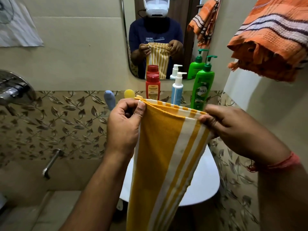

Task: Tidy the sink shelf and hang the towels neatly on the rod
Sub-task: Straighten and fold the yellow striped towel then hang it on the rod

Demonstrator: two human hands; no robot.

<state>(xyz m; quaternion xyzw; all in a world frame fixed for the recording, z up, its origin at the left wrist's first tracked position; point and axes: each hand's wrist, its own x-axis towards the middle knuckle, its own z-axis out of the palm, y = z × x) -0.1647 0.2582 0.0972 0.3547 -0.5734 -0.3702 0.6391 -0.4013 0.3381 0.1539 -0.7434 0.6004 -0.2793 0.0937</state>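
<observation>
A yellow towel with white stripes (160, 155) hangs folded lengthwise in front of me, over the white sink (206, 185). My left hand (124, 124) pinches its top left corner and my right hand (233, 129) pinches its top right corner, so the upper edge is stretched between them. An orange striped towel (271, 39) hangs bunched at the upper right; its rod is hidden. Behind the yellow towel stand a red bottle (152, 86), a white and blue pump bottle (177, 90) and a green pump bottle (202, 87); the shelf under them is hidden.
A mirror (156, 37) above the bottles reflects me and the towel. A blue item (109, 99) and a yellow item (129, 93) stand left of the red bottle. A chrome shower mixer (15, 88) and a tap (51, 161) are on the left wall.
</observation>
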